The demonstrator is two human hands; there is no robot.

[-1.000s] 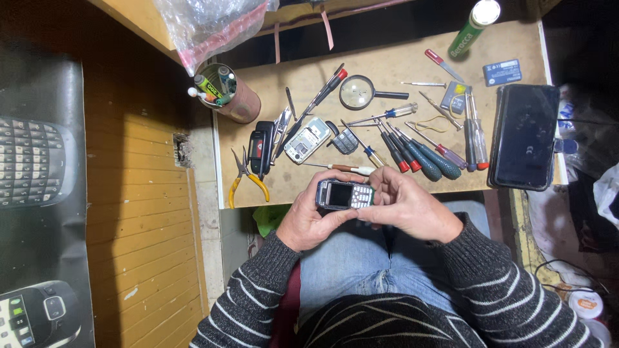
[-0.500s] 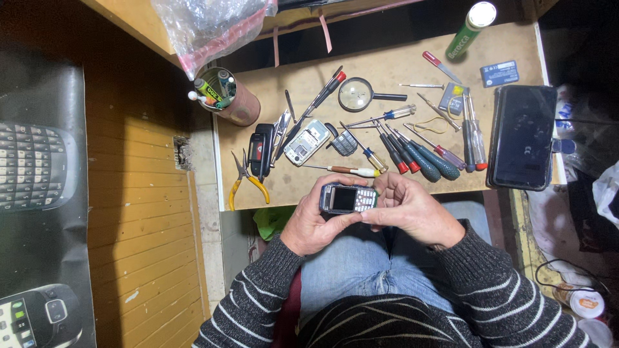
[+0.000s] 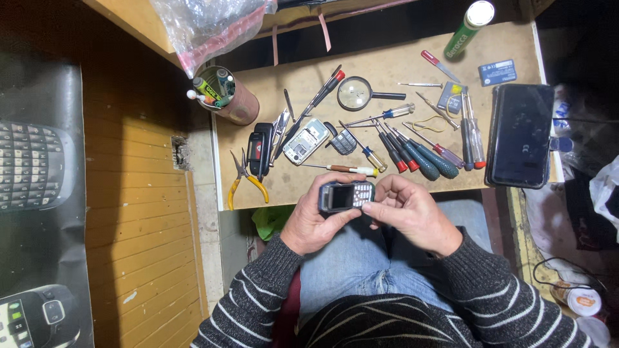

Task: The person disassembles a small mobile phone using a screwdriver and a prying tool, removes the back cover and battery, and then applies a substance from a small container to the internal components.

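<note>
A small grey keypad phone [image 3: 345, 195] is held over the front edge of a wooden worktop [image 3: 387, 71], screen to the left and keys to the right. My left hand [image 3: 314, 219] cradles it from below and the left. My right hand [image 3: 407, 210] grips its right end, with fingertips on the keypad side. Both forearms wear a dark striped sweater, and my knees in blue jeans are below.
On the worktop lie several screwdrivers [image 3: 412, 151], a magnifying glass [image 3: 356, 93], yellow-handled pliers [image 3: 244, 180], opened phone parts [image 3: 304, 140], a black phone [image 3: 261, 148], a large dark tablet [image 3: 521, 135], a green tube [image 3: 468, 29] and a tool cup [image 3: 225, 96].
The phone and both hands have shifted slightly; my right fingers have moved along the phone's keypad end. Nothing on the worktop has moved.
</note>
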